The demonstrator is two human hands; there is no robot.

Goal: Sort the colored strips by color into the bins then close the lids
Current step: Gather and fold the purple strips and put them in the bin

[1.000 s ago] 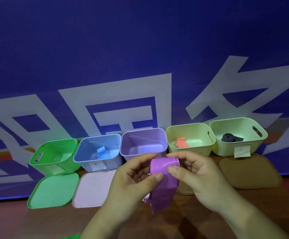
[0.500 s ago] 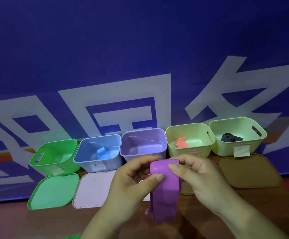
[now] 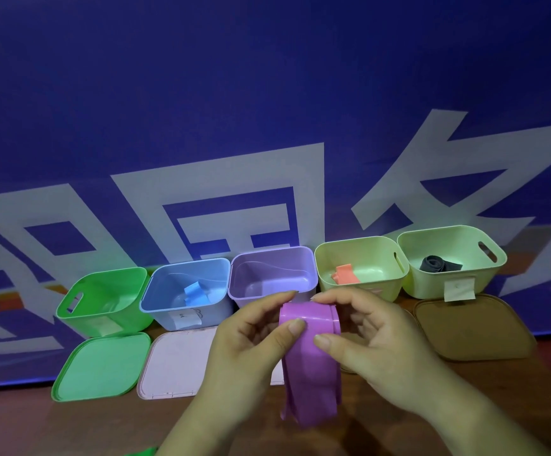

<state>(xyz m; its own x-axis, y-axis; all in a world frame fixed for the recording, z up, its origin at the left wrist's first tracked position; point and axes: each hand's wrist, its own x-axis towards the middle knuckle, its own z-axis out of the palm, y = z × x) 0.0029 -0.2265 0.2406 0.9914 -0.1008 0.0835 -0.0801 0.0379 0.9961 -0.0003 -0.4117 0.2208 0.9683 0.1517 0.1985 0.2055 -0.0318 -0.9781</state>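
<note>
Left fingers (image 3: 295, 325): pinched on the upper left edge of the folded purple rubbery strip (image 3: 310, 366), thumb on its near face.
Right fingers (image 3: 323, 340): clamped on the strip's upper right edge, thumb in front, the other fingertips curled over the top fold.
Left hand (image 3: 244, 343): just beside the right hand (image 3: 376, 353), the strip between them.
Purple strip: held above the wooden bench (image 3: 465, 406), its loose ends hanging down, just in front of the empty lilac plastic bin (image 3: 272, 274).
Other bins: green bin (image 3: 103, 301) far left; light blue bin (image 3: 185, 291) holding a blue strip (image 3: 196, 293); pale yellow-green bin (image 3: 359, 268) holding an orange strip (image 3: 345, 274); second pale green bin (image 3: 452, 261) holding a rolled dark grey strip (image 3: 438, 264).
Lids: all off; green lid (image 3: 101, 365), pale pink lid (image 3: 175, 363) and brown lid (image 3: 471, 327) lie flat in front of the bins.
Backdrop: blue banner with large white characters (image 3: 267, 126).
</note>
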